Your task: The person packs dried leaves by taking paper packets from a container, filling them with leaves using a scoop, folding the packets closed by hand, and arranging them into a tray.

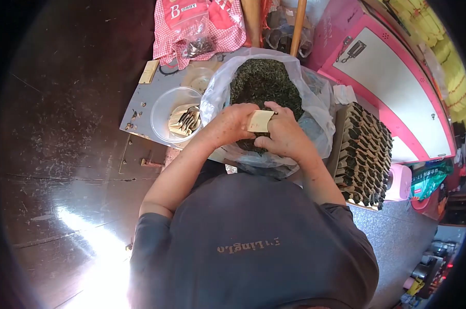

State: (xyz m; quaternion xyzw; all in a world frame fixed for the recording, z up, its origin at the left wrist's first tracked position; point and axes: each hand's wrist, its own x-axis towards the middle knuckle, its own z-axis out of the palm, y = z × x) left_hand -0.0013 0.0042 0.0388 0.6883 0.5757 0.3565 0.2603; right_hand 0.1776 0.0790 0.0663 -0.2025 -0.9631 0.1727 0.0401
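My left hand (234, 122) and my right hand (285, 133) meet in front of me, fingers closed on a small pale yellow paper packet (260, 121). Faint print shows on its face; what is inside it is hidden. Directly beneath is a large translucent plastic bag (318, 110), its mouth wide apart, holding dark green dried leaves (266, 80). Left of the bag stands a clear round plastic tub (160, 121) with pale and dark pieces (185, 119) in it. On the right, a box holds tightly stacked rows of pale packets with dark ends (362, 154).
A grey tabletop (143, 103) carries scattered small brown bits and a pale flat piece (149, 72). Behind lie a red checked cloth (168, 44) and a small clear bag of dark pieces (199, 47). A pink and white cabinet (385, 62) bounds the right side.
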